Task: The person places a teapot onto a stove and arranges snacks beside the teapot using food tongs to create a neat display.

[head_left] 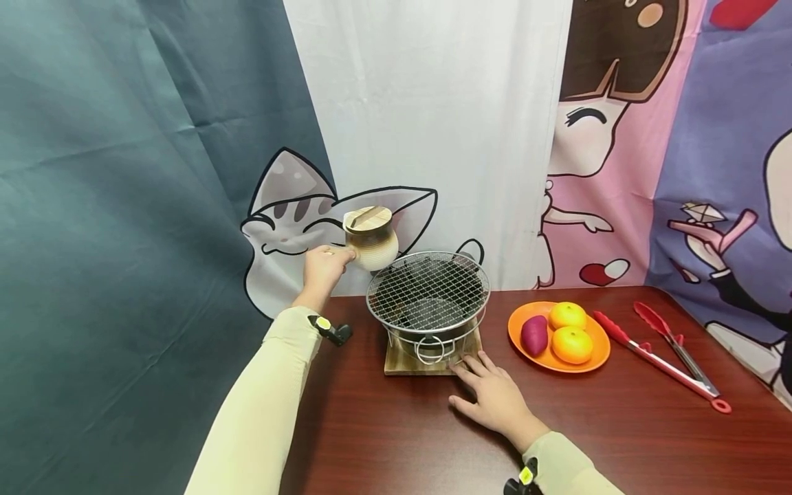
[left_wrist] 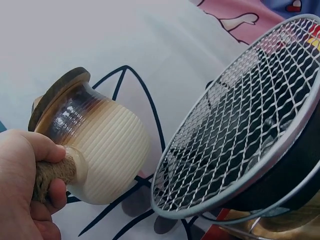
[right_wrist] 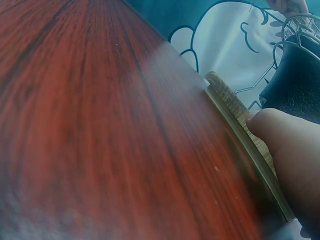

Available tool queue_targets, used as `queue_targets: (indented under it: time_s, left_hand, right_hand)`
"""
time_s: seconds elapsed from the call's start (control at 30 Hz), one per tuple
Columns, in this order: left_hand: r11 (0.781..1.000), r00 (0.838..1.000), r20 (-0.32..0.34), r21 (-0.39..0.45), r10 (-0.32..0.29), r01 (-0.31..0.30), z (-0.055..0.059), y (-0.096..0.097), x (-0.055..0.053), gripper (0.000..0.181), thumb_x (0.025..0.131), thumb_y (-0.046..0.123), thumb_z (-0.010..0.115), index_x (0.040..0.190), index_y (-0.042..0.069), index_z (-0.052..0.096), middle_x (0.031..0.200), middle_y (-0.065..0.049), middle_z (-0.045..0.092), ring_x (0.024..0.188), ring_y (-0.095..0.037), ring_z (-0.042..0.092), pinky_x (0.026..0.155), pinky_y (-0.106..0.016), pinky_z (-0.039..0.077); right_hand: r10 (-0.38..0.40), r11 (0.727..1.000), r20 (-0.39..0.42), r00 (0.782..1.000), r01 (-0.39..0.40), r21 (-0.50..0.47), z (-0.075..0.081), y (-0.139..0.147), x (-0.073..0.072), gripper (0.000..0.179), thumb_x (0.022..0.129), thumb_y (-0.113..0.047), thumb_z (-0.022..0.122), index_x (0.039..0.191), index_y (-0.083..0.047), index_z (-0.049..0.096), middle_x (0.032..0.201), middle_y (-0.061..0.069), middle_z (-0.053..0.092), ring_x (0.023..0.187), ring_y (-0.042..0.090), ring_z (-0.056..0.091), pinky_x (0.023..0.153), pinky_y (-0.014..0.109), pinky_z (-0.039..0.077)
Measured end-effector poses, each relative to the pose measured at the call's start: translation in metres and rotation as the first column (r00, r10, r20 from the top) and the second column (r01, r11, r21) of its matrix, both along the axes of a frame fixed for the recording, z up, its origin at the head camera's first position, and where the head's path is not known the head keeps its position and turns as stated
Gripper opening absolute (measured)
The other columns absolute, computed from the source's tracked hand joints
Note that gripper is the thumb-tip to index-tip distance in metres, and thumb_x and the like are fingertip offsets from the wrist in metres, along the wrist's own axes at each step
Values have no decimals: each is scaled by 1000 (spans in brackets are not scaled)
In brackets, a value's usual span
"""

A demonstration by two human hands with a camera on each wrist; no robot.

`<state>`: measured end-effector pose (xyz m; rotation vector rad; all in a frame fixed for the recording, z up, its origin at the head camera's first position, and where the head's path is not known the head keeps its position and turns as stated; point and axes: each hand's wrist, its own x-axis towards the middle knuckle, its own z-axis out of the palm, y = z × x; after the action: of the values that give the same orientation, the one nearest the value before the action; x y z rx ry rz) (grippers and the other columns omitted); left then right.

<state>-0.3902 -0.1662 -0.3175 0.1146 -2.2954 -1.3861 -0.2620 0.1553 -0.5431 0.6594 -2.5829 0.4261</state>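
My left hand [head_left: 326, 270] holds up a small ribbed ceramic pot [head_left: 379, 251], cream below and dark brown near its rim. In the left wrist view its fingers and thumb curl round the pot's twine-wrapped side handle [left_wrist: 56, 172]. A flat wooden lid [head_left: 375, 218] covers the pot. The pot is in the air at the upper left of a round wire grill net [head_left: 433, 292], which tops a black tabletop stove [left_wrist: 295, 180]. Beneath the stove lies a wooden board [head_left: 405, 363]. My right hand [head_left: 495, 399] has its fingers extended at the board's front right edge.
Right of the stove, an orange plate [head_left: 526, 356] carries a purple sweet potato [head_left: 535, 335] and two oranges [head_left: 572, 344]. Red-handled tongs [head_left: 665, 368] lie spread farther right on the dark red table [head_left: 371, 440]. A printed curtain [head_left: 445, 137] hangs behind.
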Motion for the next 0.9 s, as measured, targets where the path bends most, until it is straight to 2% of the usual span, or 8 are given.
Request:
queue_targets:
  time_s: [0.2, 0.47, 0.67, 0.8, 0.9]
  left_hand:
    - [1000, 1000, 8, 22, -12, 12, 0, 10, 0, 24, 79, 27, 80, 91, 7, 76, 69, -7, 70, 57, -10, 57, 57, -29, 41]
    - [999, 999, 10, 29, -44, 43, -1, 23, -4, 24, 78, 26, 79, 92, 7, 78, 69, -3, 70, 58, -9, 59, 58, -27, 43]
    - [999, 999, 15, 17, -49, 48, -1, 31, -8, 27, 76, 29, 79, 92, 8, 77, 81, -14, 74, 60, -11, 60, 58, -29, 44]
    - [998, 998, 12, 16, -57, 57, -3, 35, -10, 27, 76, 29, 79, 91, 8, 77, 74, -9, 72, 59, -11, 60, 58, -28, 45]
    - [997, 997, 9, 13, -72, 72, -4, 37, -10, 25, 77, 29, 79, 91, 7, 77, 74, -10, 72, 60, -11, 59, 59, -29, 44]
  right_hand:
    - [4, 1000, -5, 1000, -4, -4, -1, 0, 0, 61, 84, -56, 71, 136, -24, 66, 138, 13, 61, 135, 48, 47, 98, 63, 45]
    - [-1, 1000, 2, 1000, 1, -3, -4, 1, -1, 61, 84, -57, 71, 136, -25, 66, 139, 13, 60, 135, 48, 46, 99, 63, 44]
    - [4, 1000, -10, 1000, -4, -7, -4, 1, -2, 61, 84, -56, 72, 136, -24, 66, 139, 13, 60, 135, 48, 46, 99, 63, 44]
    - [4, 1000, -3, 1000, -4, -6, -4, 1, -2, 62, 84, -56, 72, 136, -25, 66, 139, 13, 60, 135, 48, 46, 99, 63, 44]
    - [7, 1000, 1, 1000, -7, -7, -3, 1, -2, 62, 83, -56, 72, 136, -24, 66, 140, 13, 60, 135, 48, 46, 99, 63, 44]
